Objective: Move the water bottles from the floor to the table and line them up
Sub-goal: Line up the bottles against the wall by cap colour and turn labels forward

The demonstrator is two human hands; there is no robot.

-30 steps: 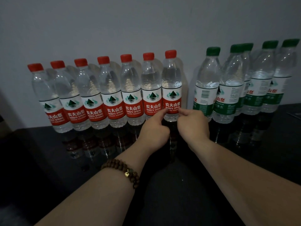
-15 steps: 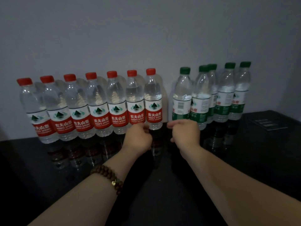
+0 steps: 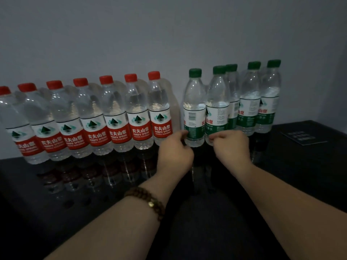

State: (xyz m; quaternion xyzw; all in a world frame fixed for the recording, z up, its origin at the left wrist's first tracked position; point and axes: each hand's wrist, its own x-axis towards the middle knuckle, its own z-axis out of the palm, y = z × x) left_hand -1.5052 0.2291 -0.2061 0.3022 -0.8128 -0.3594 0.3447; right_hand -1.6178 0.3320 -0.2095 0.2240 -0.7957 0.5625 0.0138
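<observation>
Several red-capped water bottles (image 3: 139, 117) stand in a straight row on the black table (image 3: 309, 166) along the wall. To their right, past a small gap, stand several green-capped bottles, less evenly placed. My left hand (image 3: 175, 152), fingers curled, has its fingertips at the lower left side of the leftmost green bottle (image 3: 194, 109). In front of the second green bottle (image 3: 217, 106), my right hand (image 3: 231, 147) is curled too, with its fingertips at the bottle's base. Neither hand wraps a bottle.
A grey wall rises right behind the bottles. A dark flat card (image 3: 304, 137) lies on the table at the far right. The glossy tabletop in front of the rows reflects the bottles. A bead bracelet (image 3: 148, 201) is on my left wrist.
Both hands have shifted right, from the last red-capped bottle to the first green-capped bottles. My head has pulled back and turned right. The bottles stand as before.
</observation>
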